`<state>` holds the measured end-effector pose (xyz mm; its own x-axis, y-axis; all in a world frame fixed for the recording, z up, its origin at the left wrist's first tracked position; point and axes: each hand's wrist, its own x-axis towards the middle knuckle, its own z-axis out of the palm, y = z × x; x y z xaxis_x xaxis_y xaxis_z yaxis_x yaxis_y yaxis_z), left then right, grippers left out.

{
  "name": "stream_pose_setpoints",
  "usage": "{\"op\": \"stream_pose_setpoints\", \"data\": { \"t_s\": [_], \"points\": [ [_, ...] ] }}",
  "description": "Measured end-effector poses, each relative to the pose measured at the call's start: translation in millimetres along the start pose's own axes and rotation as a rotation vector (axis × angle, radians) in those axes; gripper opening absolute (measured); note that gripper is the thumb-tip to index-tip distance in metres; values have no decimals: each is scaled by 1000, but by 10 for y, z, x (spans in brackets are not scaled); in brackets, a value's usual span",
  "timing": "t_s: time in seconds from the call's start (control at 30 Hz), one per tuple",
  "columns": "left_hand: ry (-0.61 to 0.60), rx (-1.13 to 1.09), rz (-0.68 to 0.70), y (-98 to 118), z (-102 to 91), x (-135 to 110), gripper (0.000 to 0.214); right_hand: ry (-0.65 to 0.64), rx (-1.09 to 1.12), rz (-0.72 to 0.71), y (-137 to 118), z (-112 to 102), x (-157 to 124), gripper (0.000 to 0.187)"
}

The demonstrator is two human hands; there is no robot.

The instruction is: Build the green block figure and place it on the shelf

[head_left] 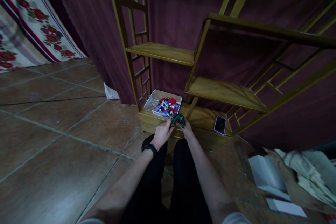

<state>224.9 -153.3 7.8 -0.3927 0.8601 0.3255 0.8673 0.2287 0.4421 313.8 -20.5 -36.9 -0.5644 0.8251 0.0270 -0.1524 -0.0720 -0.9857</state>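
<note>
My left hand (162,133), with a dark watch on its wrist, is closed on one end of a small dark green, shiny, arched object (178,119). At the other end, my right hand (187,129) grips the same piece, its fingers partly hidden. Too little detail shows to tell what kind of object it is. Just beyond my hands, a shallow white box (154,95) rests on the low wooden base of a shelf. Several small red, blue and purple figures (168,106) lie inside it, beside some clear plastic.
A wooden shelf unit (162,53) with stepped boards rises before a maroon curtain (170,7). On its base at the right lies a phone (219,125). White box pieces (267,173) and pale cloth (307,169) are on the right; a cable (52,100) crosses the tiled floor.
</note>
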Motion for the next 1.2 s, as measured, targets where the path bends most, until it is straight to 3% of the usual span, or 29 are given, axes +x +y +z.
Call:
{"op": "stream_pose_setpoints", "data": {
  "t_s": [0.2, 0.4, 0.8, 1.2],
  "points": [
    [-55, -2, 64, -25, -73, -49, 18, -14, 39, -22, -55, 3, -68, 45],
    [-12, -117, 117, -68, -77, -70, 13, -9, 44, -28, -45, 33, -131, 41],
    [-46, -15, 271, 28, -89, -78, 13, 53, 87, -18, 10, -81, -143, 38],
    [-112, 127, 247, 87, -86, -63, 17, 13, 114, -10, 33, -125, -93, 40]
  ]
}}
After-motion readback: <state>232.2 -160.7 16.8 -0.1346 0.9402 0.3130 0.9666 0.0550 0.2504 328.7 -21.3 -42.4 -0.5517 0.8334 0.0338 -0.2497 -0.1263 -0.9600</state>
